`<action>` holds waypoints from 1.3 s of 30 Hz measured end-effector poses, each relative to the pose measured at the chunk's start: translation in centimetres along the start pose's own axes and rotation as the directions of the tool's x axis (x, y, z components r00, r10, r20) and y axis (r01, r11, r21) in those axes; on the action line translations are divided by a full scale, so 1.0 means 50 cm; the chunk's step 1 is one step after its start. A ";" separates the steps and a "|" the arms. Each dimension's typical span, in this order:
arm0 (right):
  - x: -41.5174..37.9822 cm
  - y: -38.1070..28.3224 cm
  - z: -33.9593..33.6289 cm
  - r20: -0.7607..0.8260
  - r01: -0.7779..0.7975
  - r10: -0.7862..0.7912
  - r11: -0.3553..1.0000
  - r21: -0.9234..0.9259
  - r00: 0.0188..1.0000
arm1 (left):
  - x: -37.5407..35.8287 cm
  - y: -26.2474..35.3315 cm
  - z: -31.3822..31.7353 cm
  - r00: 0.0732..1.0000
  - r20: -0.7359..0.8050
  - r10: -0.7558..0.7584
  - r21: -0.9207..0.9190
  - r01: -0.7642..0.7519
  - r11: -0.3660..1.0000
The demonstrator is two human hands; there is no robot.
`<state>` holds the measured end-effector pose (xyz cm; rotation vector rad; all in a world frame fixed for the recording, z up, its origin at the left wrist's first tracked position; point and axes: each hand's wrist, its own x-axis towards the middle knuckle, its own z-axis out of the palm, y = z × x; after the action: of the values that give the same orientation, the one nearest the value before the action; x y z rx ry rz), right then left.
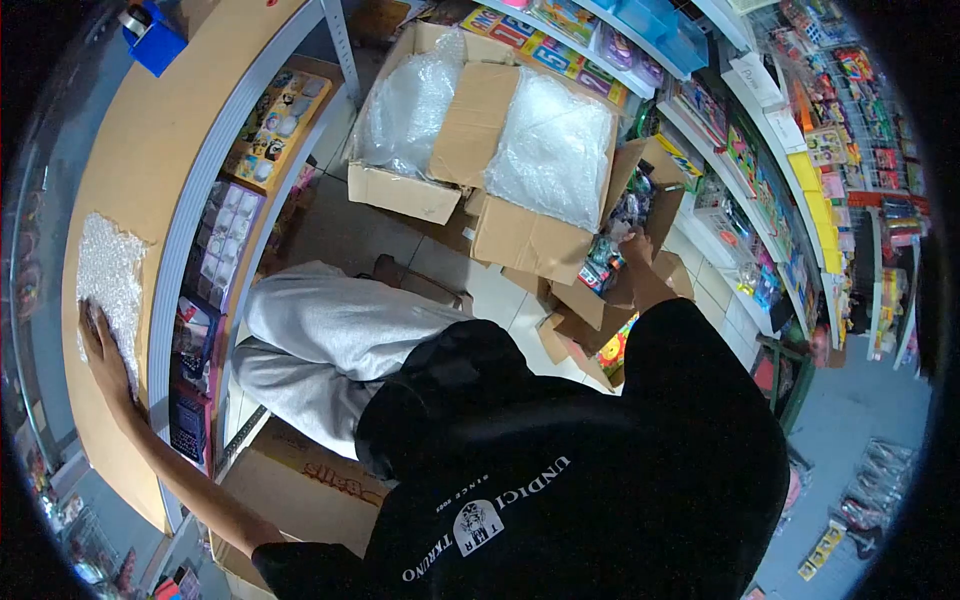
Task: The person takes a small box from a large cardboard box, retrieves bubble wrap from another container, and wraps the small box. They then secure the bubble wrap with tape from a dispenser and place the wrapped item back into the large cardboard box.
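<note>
My left hand lies with its fingers stretched out on a sheet of bubble wrap, which rests on the wooden counter top. On the other side, my right hand reaches into an open cardboard box filled with small packaged goods. Its fingers are curled at the goods, and whatever they pinch is too small to make out. Beside that box stands a larger open carton, with a clear bubble-wrapped bundle on top. A second wrapped bundle sits in the carton's left part.
A blue holder stands on the counter's far end. Below the counter, shelves hold boxed items. Stocked shelves line the right side. Another cardboard box is by my legs, and a printed colourful pack shows lower right.
</note>
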<state>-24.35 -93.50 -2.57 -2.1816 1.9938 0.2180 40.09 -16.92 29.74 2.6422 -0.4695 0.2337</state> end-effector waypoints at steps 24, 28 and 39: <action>-0.185 -0.389 -0.415 -0.407 0.426 -0.300 -0.001 0.905 0.863 | -0.080 0.141 -0.082 0.997 -0.048 0.057 0.045 -0.055 0.997; -0.454 -0.709 -0.533 -0.477 0.606 -0.619 -0.003 0.795 0.623 | -0.125 0.188 -0.099 0.997 0.055 -0.060 -0.015 0.061 0.998; -0.935 -1.301 -0.522 -0.329 0.493 -0.719 -0.672 0.553 -0.611 | -0.133 0.155 -0.068 0.988 -0.126 0.094 0.182 -0.070 0.981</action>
<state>35.87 -48.52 35.53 -1.9927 -1.0117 -0.2022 30.81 -20.01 34.23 2.7582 -0.5353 0.4972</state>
